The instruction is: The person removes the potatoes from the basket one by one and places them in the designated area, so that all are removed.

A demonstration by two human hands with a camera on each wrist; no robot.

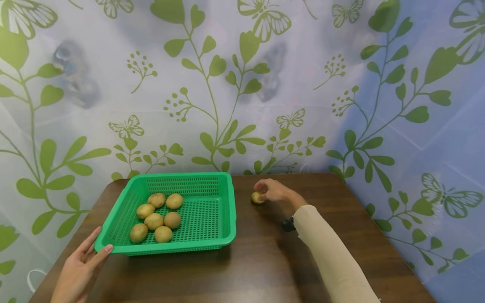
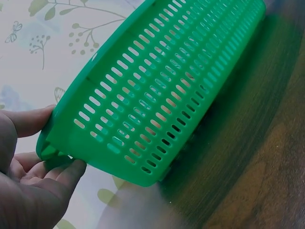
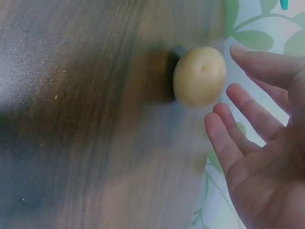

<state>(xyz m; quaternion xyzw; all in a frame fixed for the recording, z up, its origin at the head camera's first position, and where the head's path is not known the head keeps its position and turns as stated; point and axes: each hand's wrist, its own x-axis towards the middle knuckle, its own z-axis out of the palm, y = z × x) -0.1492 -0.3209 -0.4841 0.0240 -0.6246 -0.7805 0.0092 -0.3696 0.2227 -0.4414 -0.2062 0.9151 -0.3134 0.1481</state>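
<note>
My left hand (image 1: 77,269) holds the near left corner of a green plastic basket (image 1: 227,202). In the left wrist view the thumb lies on the basket's rim (image 2: 76,93) and the other fingers curl beneath it. Several potatoes (image 1: 154,221) lie in the left half of the basket. To the basket's right, one potato (image 3: 199,76) sits on the table. Around it, just above, is my right hand (image 1: 273,190), its thumb and fingers spread. In the right wrist view those fingertips (image 3: 213,119) look apart from the potato.
The brown wooden table (image 1: 257,269) ends at a wall covering (image 1: 303,84) with green leaves and butterflies. It closes off the back and the right side. A black band (image 1: 288,225) shows below the right wrist.
</note>
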